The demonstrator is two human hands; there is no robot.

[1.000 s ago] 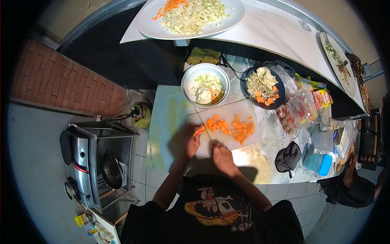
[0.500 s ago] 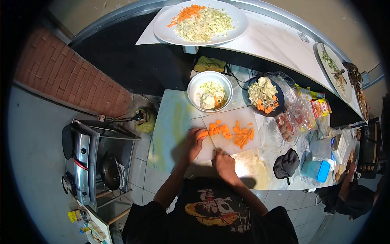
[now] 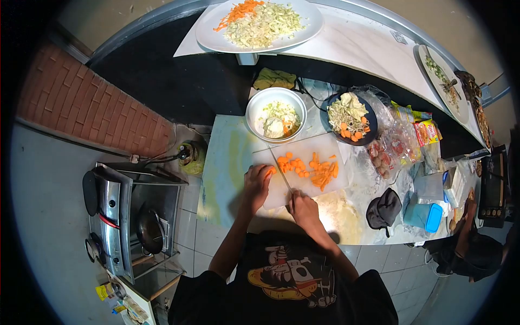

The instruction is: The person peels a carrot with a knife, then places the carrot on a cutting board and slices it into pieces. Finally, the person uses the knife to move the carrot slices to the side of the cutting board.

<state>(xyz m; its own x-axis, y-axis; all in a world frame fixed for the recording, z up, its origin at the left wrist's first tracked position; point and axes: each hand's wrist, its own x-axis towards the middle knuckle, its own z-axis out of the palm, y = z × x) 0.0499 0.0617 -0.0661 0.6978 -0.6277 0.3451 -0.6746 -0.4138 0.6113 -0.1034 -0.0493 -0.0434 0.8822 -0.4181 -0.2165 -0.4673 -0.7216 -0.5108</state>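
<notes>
My left hand (image 3: 257, 184) is closed around a piece of carrot (image 3: 269, 170) at the left side of the white cutting board (image 3: 275, 200). In my right hand (image 3: 304, 209) is the handle of a knife (image 3: 281, 172), its blade slanting up and left just beside the held carrot. Sliced carrot pieces (image 3: 325, 173) lie on the board to the right of the blade. Behind the board stands a white bowl (image 3: 250, 115) with shredded vegetables and a pale lump in it. A dark plate (image 3: 371, 116) to its right bears sprouts, carrot slices and leaves.
Plastic bags (image 3: 387, 151) of food, a black cap (image 3: 384, 208) and a blue-lidded container (image 3: 424, 218) are on the right. An oval plate (image 3: 317, 24) of shredded vegetables sits on the raised shelf. A stove (image 3: 112, 203) stands left; another person (image 3: 471, 252) is far right.
The knife blade has swung to a steeper slant, tip further up and left. My right hand has shifted slightly right. The whole view has moved a little.
</notes>
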